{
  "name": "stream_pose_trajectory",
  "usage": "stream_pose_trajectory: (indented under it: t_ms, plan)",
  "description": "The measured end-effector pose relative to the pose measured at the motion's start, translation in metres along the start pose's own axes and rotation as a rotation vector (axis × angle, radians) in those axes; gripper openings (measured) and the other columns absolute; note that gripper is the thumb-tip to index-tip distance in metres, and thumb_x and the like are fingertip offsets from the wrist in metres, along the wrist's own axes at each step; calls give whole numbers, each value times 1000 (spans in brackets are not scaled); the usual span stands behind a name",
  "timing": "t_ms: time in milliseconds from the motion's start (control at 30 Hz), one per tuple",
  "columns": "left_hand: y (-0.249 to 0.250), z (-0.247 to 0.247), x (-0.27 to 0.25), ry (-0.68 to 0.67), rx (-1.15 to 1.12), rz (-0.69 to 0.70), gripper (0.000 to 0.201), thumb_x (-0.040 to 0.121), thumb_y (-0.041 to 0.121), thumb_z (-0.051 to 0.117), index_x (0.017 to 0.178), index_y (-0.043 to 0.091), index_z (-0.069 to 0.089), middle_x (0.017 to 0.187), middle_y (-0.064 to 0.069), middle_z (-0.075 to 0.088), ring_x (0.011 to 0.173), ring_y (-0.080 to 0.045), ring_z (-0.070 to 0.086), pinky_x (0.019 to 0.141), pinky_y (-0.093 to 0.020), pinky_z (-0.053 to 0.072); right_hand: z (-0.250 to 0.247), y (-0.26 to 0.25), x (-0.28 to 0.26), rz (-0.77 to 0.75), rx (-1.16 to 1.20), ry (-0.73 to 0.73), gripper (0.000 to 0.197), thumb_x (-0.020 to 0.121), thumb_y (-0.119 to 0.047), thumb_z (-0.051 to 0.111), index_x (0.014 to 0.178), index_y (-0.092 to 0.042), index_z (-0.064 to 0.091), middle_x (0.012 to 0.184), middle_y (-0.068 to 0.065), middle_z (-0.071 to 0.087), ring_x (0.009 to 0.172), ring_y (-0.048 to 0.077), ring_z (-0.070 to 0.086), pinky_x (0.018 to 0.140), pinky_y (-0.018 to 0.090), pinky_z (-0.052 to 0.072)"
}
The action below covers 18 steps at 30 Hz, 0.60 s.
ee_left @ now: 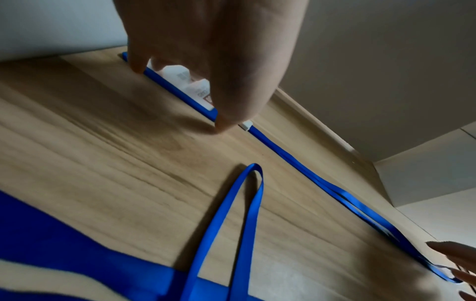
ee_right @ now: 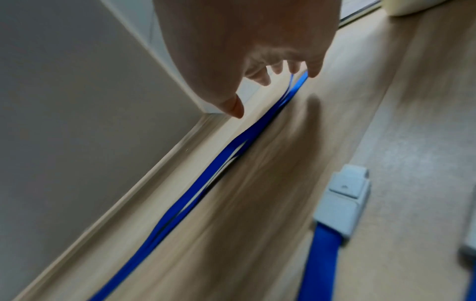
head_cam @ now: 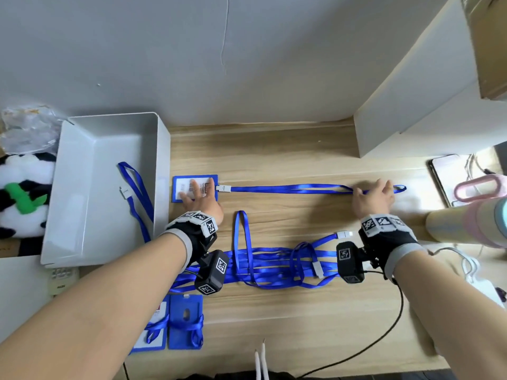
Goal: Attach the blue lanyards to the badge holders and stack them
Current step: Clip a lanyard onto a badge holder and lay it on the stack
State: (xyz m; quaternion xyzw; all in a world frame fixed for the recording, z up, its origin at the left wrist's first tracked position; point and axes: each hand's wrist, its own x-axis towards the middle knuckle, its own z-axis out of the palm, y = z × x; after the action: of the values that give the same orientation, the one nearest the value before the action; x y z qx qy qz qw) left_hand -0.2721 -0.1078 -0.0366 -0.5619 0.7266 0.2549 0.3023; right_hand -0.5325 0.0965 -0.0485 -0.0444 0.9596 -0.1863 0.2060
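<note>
blue lanyard clipped to badge holder, stretched from nine to three o'clock, pinned flat under left hand and right hand, both spread, seemingly for straightening.

Head cam looks straight down on the tabletop, both forearms in frame. Wrist cams sit low, close under each palm, looking along the fingers. All three share the stretched lanyard.
</note>
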Motion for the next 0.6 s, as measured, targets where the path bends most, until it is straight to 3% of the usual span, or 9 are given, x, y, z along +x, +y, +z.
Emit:
stream_pose_trajectory:
  t_ms: [67, 200, 600]
  plan:
    - [7, -2, 0, -8, -9, -40, 68, 98, 20, 32, 147, 36, -13, 155, -3, -24, 141, -44, -14, 112, -55, 18, 7, 1, -9, -63, -33, -63, 67, 93, -23, 48, 146, 3, 17, 156, 21, 7, 144, 34, 8, 116, 35, 7]
    - [17, -8, 0, -25, -38, -91, 71, 98, 16, 33, 146, 34, -15, 155, -4, -25, 141, -46, -13, 111, -60, 16, 17, 2, -15, -17, -46, -151, 73, 95, -32, 45, 147, 6, 10, 158, 17, 3, 146, 29, 3, 119, 33, 5]
    - [2, -5, 1, -35, -24, -27, 68, 99, 21, 32, 146, 37, -14, 155, -2, -26, 142, -43, -15, 113, -54, 17, -4, 11, 21, 70, -12, -140, 76, 95, -36, 44, 147, 6, 7, 158, 16, 0, 147, 27, -2, 118, 35, 2]
